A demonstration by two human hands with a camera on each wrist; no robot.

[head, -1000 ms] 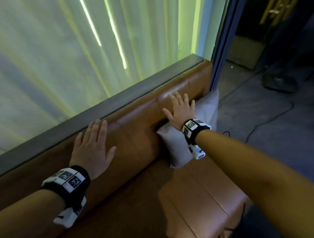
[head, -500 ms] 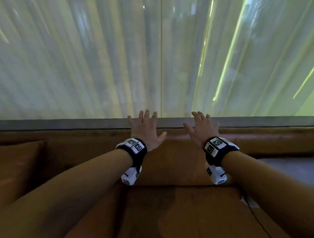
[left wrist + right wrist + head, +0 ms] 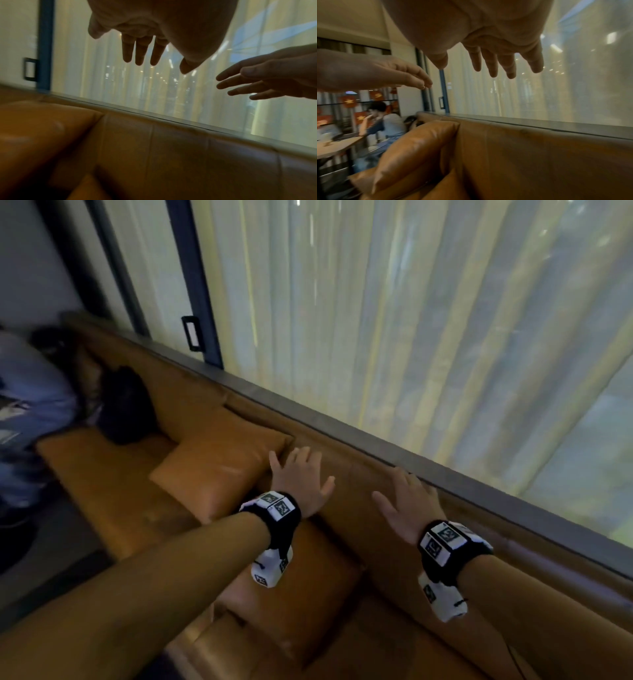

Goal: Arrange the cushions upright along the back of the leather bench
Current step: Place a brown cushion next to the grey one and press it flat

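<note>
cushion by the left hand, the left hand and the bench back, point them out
cushion (image 3: 219, 460), head view, middle of its front face
left hand (image 3: 298, 478), head view, back of the hand
bench back (image 3: 370, 494), head view, leather between the hands

Bare bench (image 3: 113, 484) seat lies open left of the upright tan cushion (image 3: 219, 463), up to a dark bag (image 3: 125, 405) at the far end. A second cushion (image 3: 301, 587) lies flat on the seat just below the left hand (image 3: 301, 484). Behind both hands the backrest (image 3: 387, 542) and grey window ledge (image 3: 342, 433) close the way; the right hand (image 3: 407, 505) hangs over bare backrest
</note>
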